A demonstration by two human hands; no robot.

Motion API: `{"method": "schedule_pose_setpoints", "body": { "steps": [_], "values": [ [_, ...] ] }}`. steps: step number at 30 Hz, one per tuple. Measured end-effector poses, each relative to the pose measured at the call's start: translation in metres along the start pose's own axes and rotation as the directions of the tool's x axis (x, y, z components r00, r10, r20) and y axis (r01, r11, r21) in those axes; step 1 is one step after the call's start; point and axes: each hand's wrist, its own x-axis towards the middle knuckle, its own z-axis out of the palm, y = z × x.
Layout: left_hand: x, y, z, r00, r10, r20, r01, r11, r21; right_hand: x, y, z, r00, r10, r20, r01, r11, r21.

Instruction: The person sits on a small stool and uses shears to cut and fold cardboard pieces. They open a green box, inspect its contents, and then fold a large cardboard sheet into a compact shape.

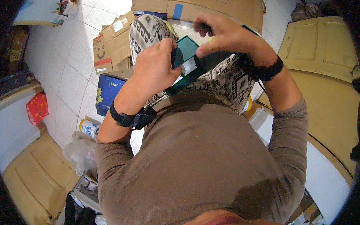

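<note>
My left hand [155, 61] grips a flat dark green panel [187, 49], perhaps a box lid, by its left side. Below the panel, a dark green box [187, 81] rests on my lap, with something white [188, 67] showing inside it. What the white thing is, I cannot tell. My right hand [222, 36] hovers at the panel's right with its fingers curled and apart, holding nothing visible. Its thumb tip lies close to the panel's right corner; contact is unclear. Patterned trousers [230, 74] cover my legs, and both wrists wear black straps.
A large cardboard box [196, 6] lies beyond my knees. Flattened cardboard [115, 46] and a dark blue box [108, 92] are at the left. Nearer stand a white can [89, 128] and a clear plastic bag [80, 156]. Yellowish wooden panels [318, 47] flank the right side.
</note>
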Motion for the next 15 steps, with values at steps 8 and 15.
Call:
{"method": "schedule_pose_setpoints", "body": {
  "steps": [8, 15],
  "values": [
    [0.005, -0.008, -0.032, 0.994, -0.05, 0.093, 0.059, 0.994, -0.093, -0.028, -0.041, -0.059, 0.925, 0.246, -0.291, -0.182, 0.956, 0.229],
    [0.019, -0.008, -0.035, 0.975, -0.035, 0.22, 0.06, 0.993, -0.106, -0.018, -0.027, 0.004, 0.989, -0.074, -0.128, 0.031, 0.951, -0.308]
  ]
}}
